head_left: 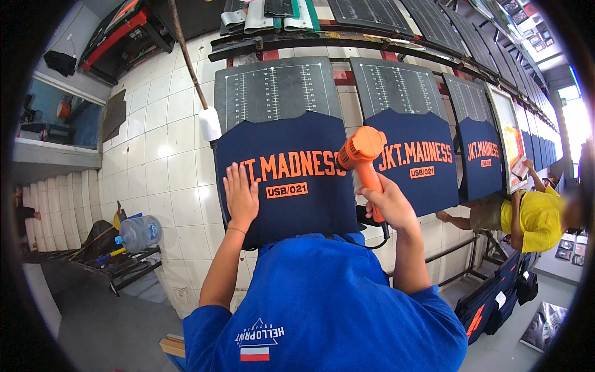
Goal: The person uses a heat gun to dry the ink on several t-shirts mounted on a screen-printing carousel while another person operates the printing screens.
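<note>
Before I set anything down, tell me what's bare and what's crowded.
Free: the gray board, from its upper edge to the neckline of the navy shirt under the left hand; the white floor tiles between that shirt and the water jug. Crowded: the shirt's right side, by the orange heat gun in the right hand.

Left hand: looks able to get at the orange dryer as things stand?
Likely yes: the left hand looks empty, flat against the leftmost navy shirt, and nothing stands between that hand and the dryer, though the right hand grips it.
</note>
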`<state>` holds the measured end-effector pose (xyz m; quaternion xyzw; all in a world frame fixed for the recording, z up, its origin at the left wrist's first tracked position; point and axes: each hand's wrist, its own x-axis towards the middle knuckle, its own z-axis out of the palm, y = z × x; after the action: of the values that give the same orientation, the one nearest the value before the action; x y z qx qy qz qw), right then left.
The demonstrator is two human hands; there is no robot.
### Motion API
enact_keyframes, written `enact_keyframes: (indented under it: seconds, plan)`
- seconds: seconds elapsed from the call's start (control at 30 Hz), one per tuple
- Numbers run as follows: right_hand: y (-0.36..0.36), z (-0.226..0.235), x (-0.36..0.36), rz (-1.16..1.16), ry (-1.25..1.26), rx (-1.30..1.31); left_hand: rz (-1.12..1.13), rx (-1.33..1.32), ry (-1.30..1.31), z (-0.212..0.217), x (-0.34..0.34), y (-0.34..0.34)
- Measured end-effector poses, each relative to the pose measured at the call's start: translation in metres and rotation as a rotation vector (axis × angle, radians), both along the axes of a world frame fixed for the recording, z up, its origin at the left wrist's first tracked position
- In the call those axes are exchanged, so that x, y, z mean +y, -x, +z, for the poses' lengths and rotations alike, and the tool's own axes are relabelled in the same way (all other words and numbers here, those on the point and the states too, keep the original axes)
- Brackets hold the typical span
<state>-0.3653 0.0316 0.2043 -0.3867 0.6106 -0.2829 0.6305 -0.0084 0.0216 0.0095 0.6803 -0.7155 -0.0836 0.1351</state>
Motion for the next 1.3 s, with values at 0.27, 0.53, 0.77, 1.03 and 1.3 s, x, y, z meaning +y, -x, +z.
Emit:
enact_keyframes:
  seconds: [0.27,0.53,0.77,1.03,1.3]
  plan:
    - [0.008,0.008,0.018,0.035,-0.089,-0.019,0.186,-0.094,-0.01,-0.016,-0.025,-0.018]
    - [-0.01,-0.002,0.023,-0.094,-0.01,-0.074,0.1,-0.003,-0.05,-0.001,0.013,0.002]
    - [-0.055,0.001,0.038,0.074,-0.072,-0.112,0.02,0.01,-0.077,0.003,0.053,0.007]
    - [-0.079,0.003,0.043,0.125,-0.081,-0.063,-0.402,0.457,0.169,0.058,0.064,0.012]
    - [-0.079,0.007,0.045,0.128,-0.085,-0.023,0.161,0.63,0.275,0.033,-0.001,-0.064]
